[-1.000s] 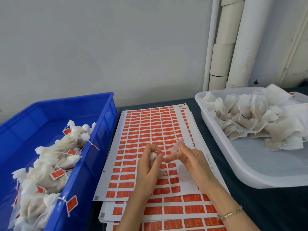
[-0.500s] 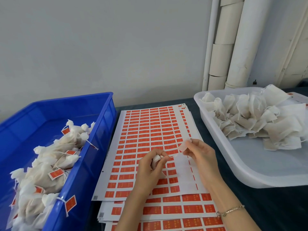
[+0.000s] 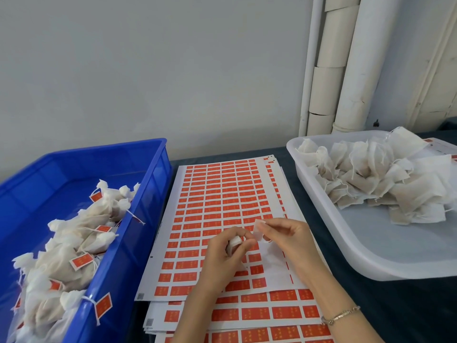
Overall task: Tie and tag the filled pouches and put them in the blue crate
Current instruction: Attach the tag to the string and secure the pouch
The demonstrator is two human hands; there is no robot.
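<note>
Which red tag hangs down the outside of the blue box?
The red tag dangling down the blue crate's outer wall, nearest you; most other tags lie inside.

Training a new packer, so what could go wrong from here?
The label pinched in the right hand is loose and could fold on itself before reaching the pouch in the left hand. One tagged pouch hangs over the blue crate's rim and might slip out.
</note>
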